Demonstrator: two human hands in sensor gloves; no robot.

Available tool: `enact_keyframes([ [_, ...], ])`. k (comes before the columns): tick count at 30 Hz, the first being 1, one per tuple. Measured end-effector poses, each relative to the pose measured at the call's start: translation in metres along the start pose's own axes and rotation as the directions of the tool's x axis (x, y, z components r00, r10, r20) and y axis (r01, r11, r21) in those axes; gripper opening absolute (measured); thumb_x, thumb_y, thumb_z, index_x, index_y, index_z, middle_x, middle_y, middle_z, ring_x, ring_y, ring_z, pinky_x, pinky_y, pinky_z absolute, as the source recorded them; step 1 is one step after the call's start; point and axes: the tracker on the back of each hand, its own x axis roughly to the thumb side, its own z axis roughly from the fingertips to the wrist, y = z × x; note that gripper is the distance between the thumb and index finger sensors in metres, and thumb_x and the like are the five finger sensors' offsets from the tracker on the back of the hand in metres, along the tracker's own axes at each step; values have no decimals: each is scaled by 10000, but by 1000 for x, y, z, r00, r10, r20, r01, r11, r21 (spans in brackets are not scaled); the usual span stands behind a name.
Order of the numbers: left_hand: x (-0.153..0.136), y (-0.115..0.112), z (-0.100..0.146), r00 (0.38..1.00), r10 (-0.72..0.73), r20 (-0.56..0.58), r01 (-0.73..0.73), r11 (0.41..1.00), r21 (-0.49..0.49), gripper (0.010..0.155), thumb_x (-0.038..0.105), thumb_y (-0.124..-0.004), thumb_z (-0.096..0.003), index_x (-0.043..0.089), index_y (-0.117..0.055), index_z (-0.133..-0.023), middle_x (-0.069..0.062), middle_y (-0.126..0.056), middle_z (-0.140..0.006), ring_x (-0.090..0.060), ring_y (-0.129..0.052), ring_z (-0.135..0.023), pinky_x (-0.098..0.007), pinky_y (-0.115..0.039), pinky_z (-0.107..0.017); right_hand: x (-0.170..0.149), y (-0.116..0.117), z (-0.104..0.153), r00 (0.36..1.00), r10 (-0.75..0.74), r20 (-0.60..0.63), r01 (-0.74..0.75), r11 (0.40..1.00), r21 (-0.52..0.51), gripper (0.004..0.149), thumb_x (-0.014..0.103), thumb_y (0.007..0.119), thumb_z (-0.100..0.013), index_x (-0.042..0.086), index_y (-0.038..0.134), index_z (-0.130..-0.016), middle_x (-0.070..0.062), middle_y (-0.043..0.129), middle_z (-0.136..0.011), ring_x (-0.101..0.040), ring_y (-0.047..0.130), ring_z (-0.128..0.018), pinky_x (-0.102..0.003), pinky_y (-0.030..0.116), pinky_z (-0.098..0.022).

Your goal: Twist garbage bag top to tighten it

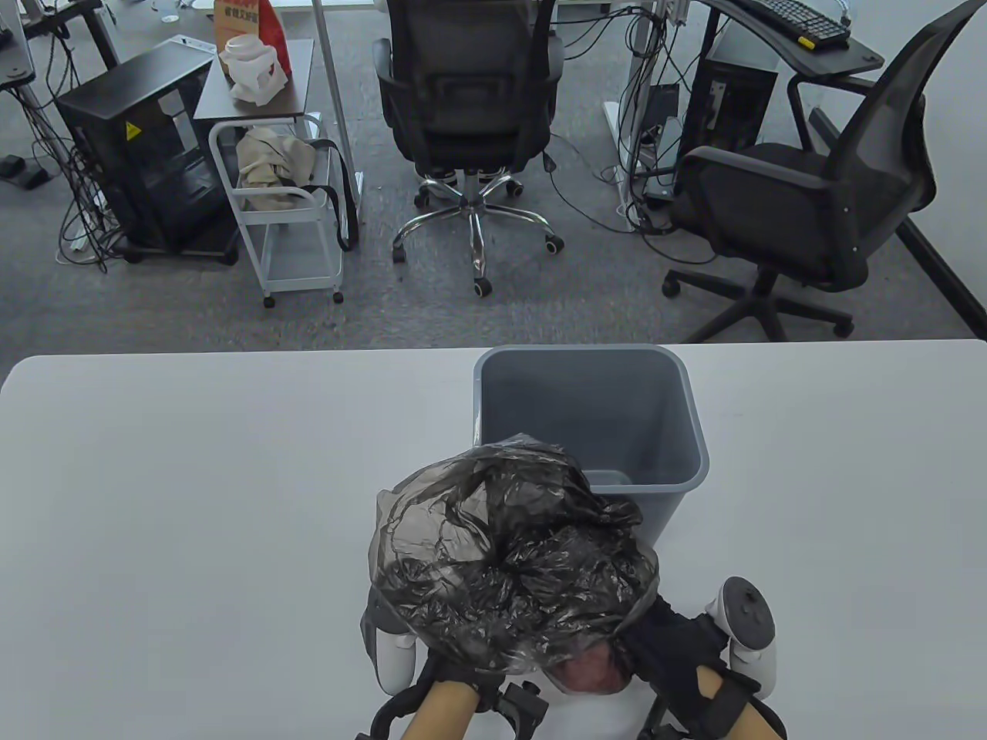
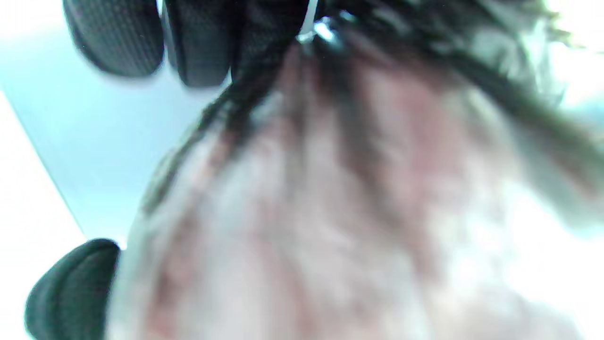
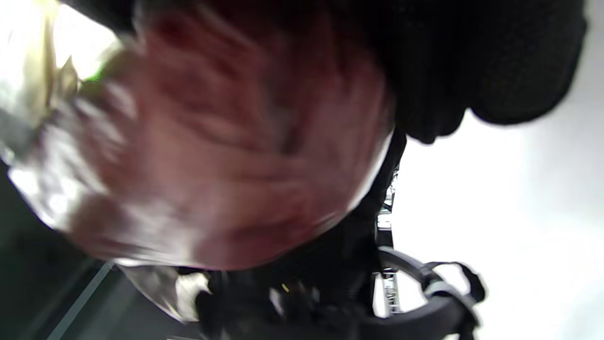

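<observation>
Left hand [image 1: 463, 678] and right hand [image 1: 667, 644] clad in black mesh gloves, white trackers [image 1: 744, 624] strapped on with black bands

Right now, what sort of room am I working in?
Most likely an office or lab workspace: swivel office chairs on grey carpet, a keyboard on a desk, a computer tower with trailing cables, beyond the white table.

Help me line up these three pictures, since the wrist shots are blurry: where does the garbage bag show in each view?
Table view: the garbage bag sits low centre, in front of the grey bin, both hands under it.
Left wrist view: it fills the centre and right, blurred, below the left hand's fingers.
Right wrist view: it fills the left and centre, blurred.
Shared landmark: the reddish contents seen through the film.
</observation>
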Motion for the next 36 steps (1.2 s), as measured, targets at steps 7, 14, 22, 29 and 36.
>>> enact_keyframes([
  [7,3,6,4,993,-115,-6,115,978,174,518,529,-685,-515,310,-799,-971,-33,-972,-825,-275,-1100,-532,-411,-950,-249,-1,6,-1,997,70,7,-71,995,74,984,700,653,-484,35,139,-996,-324,498,-953,-508,920,-588,-567,834,-381],
  [14,2,11,6,993,-109,-35,114,972,203,520,533,-678,-522,303,-791,-974,-29,-977,-807,-260,-1116,-474,-386,-955,-211,8,8,-2,989,132,70,-139,984,112,1032,640,730,-478,70,34,-985,-326,234,-997,-549,677,-808,-668,647,-536],
  [22,2,1,1,999,-29,25,27,998,61,565,583,-682,-519,289,-775,-992,-56,-899,-907,-281,-1047,-605,-461,-904,-357,-1,-6,2,997,-46,-61,44,998,-46,821,485,680,-511,-9,220,-977,-342,617,-874,-393,1024,-465,-491,902,-305],
  [29,4,12,7,990,-135,-36,140,964,224,526,538,-689,-513,259,-831,-936,-63,-967,-808,-222,-1116,-397,-389,-942,-196,1,9,1,1000,12,10,-13,991,133,1008,755,632,-479,98,97,-1026,-324,289,-1011,-635,565,-817,-740,603,-497],
  [36,2,9,7,992,-125,-34,130,969,209,555,559,-680,-512,275,-777,-979,-78,-904,-881,-279,-1071,-543,-456,-919,-302,4,9,0,997,73,27,-76,993,88,1004,679,670,-497,77,31,-984,-334,241,-992,-608,709,-744,-636,724,-497],
])
